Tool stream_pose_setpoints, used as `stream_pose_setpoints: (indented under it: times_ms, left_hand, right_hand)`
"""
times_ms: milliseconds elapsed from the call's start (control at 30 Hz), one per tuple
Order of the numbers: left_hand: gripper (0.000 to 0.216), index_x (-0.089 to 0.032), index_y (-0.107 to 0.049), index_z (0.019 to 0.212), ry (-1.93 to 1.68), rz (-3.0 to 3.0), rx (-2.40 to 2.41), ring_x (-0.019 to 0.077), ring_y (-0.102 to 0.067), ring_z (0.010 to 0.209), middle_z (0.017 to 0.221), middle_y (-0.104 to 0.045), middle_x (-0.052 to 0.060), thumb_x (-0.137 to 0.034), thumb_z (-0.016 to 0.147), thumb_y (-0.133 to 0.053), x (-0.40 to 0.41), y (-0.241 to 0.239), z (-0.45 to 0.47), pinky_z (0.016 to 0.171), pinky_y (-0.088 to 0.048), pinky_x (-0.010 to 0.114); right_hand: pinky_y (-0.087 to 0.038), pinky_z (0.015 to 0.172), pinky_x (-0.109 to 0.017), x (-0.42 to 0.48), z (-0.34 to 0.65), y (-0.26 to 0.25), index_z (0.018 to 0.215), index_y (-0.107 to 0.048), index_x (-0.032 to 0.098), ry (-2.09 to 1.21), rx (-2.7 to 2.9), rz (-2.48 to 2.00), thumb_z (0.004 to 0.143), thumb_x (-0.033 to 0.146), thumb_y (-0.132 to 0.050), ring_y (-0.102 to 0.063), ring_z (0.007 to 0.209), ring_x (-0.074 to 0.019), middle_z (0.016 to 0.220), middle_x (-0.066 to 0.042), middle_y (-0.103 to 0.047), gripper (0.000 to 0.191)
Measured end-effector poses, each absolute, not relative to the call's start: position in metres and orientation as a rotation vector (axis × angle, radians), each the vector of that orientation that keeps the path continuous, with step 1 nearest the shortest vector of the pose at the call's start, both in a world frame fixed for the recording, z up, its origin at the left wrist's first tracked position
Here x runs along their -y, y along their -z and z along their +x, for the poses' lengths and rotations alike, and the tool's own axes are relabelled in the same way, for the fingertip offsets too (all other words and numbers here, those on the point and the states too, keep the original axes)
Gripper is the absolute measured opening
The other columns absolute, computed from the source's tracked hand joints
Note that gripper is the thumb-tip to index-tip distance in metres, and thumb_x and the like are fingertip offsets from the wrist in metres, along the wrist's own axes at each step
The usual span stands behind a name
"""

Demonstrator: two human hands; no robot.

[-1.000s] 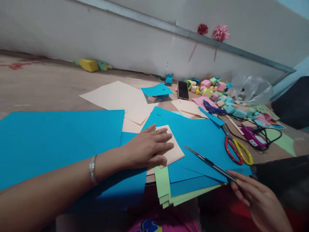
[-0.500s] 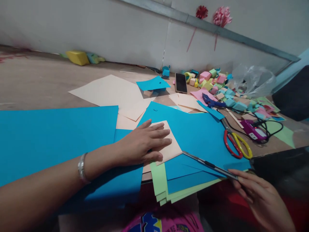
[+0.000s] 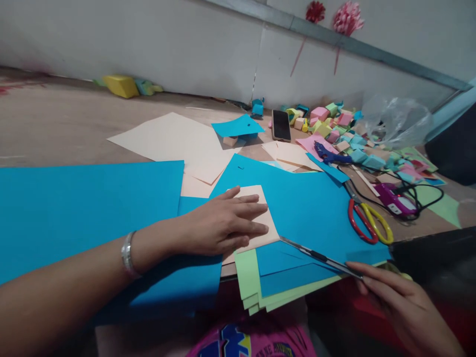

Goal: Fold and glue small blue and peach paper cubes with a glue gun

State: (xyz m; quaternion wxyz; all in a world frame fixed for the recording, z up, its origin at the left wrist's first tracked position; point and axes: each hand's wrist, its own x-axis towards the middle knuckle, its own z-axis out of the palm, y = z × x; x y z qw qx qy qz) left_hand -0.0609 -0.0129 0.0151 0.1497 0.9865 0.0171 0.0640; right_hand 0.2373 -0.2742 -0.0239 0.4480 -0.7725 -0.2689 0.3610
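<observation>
Blade tip of the cutter [image 3: 320, 257] has reached the peach template [image 3: 260, 220] corner — right hand [image 3: 399, 307] grips it, left hand [image 3: 223, 223] stays flat, open, pinning the template to blue paper [image 3: 308, 203].

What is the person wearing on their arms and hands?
The left hand is bare, with a silver bangle round the wrist and no sleeve in view. The right hand is bare too: no ring, glove or sleeve shows.

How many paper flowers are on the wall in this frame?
2: a red paper flower and a pink paper flower to its right, both on the wall's metal rail. None looks hidden.
</observation>
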Motion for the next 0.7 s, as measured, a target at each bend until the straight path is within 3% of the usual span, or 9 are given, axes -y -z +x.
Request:
stream_pose_setpoints:
  times_ms: [100,200,367,700]
  left_hand:
    - [0.039,-0.034,-0.054,0.134,-0.15,2.824,-0.044,0.032,-0.034,0.141,0.151,-0.042,0.005,-0.039,0.097,-0.045,0.012,-0.016,-0.062,0.115,-0.018,0.056]
    - [0.039,-0.034,-0.054,0.134,-0.125,2.821,-0.05,0.0315,-0.031,0.142,0.152,-0.041,0.004,-0.041,0.097,-0.044,0.012,-0.016,-0.063,0.116,-0.016,0.057]
    - [0.039,-0.036,-0.053,0.134,-0.131,2.816,-0.042,0.0315,-0.03,0.143,0.151,-0.042,0.004,-0.042,0.097,-0.044,0.011,-0.013,-0.063,0.116,-0.013,0.059]
    - [0.039,-0.036,-0.053,0.134,-0.158,2.822,-0.025,0.0313,-0.032,0.142,0.151,-0.043,0.004,-0.041,0.096,-0.045,0.01,-0.011,-0.063,0.115,-0.013,0.058]
  right_hand:
    - [-0.055,0.071,-0.023,0.276,0.239,0.02,0.108,-0.075,0.029,-0.847,0.904,-2.127,0.074,0.051,-0.071,-0.067,0.085,-0.0202,0.097,-0.006,-0.074,0.041]
    - [-0.053,0.091,-0.029,0.278,0.238,0.017,0.109,-0.074,0.034,-0.757,1.123,-2.242,0.075,0.054,-0.068,-0.065,0.107,-0.0252,0.116,-0.003,-0.071,0.04]
    - [-0.057,0.082,-0.026,0.281,0.235,0.013,0.117,-0.07,0.033,-0.653,1.378,-2.167,0.084,0.05,-0.06,-0.066,0.108,-0.0248,0.122,-0.005,-0.069,0.039]
    - [-0.055,0.07,-0.024,0.275,0.249,0.005,0.11,-0.074,0.034,-0.512,1.565,-2.091,0.085,0.047,-0.058,-0.07,0.09,-0.0214,0.101,-0.005,-0.074,0.033]
